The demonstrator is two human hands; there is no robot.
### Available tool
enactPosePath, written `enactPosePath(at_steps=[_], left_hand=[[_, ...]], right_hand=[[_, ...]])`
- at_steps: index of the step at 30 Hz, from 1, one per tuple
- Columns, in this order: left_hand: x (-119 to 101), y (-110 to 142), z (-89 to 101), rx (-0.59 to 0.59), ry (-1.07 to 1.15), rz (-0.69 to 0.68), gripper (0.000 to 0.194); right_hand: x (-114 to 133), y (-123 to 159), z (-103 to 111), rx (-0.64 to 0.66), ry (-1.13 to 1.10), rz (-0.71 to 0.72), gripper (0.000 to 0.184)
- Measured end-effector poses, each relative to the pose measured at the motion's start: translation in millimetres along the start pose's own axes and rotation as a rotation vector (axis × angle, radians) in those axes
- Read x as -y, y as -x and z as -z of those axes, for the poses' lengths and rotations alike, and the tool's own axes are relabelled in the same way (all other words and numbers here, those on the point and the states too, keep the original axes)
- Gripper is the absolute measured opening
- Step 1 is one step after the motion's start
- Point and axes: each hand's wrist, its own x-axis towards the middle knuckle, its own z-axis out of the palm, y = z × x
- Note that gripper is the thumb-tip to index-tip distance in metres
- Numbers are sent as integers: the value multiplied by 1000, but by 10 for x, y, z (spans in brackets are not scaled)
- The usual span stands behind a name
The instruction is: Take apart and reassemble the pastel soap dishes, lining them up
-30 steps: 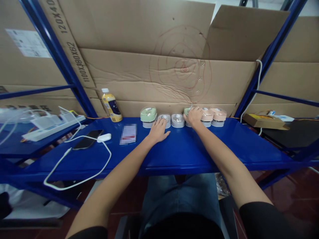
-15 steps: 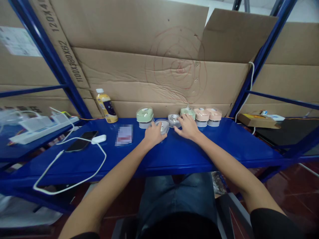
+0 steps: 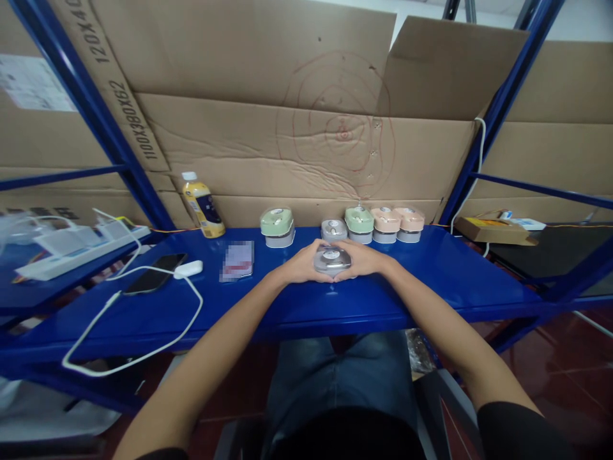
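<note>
Between my two hands is a small grey container with a clear, shiny lid (image 3: 332,260), close to the middle of the blue table (image 3: 306,306). My left hand (image 3: 305,263) curves around its left side and my right hand (image 3: 363,259) around its right side, with the fingertips of both meeting behind and in front. Just beyond them stands another grey container (image 3: 334,230). To its right are a green-topped container (image 3: 359,220) and two pink-topped ones (image 3: 385,220). A second green-topped container (image 3: 277,223) stands apart, left of my hands.
On the left lie a blurred-out card (image 3: 237,260), a dark phone (image 3: 156,275) and a looping white cable (image 3: 200,313). A yellow bottle (image 3: 203,207) stands at the back against the cardboard wall (image 3: 239,140). Blue posts (image 3: 502,115) frame both sides.
The grey container has come toward me and slightly right in my left hand. My right hand has left the back row and closed on the container's other side.
</note>
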Motion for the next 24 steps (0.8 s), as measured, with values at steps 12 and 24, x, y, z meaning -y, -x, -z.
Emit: enactPosePath(at_steps=[12,24], left_hand=[[96,1,-82,30,-105,-137,67],[136,-40,70,-306,-140,-23,51]], right_hand=[[-483,318,423,-406,-426,-388,66],[-532,321,405,-583,-519,-406,56]])
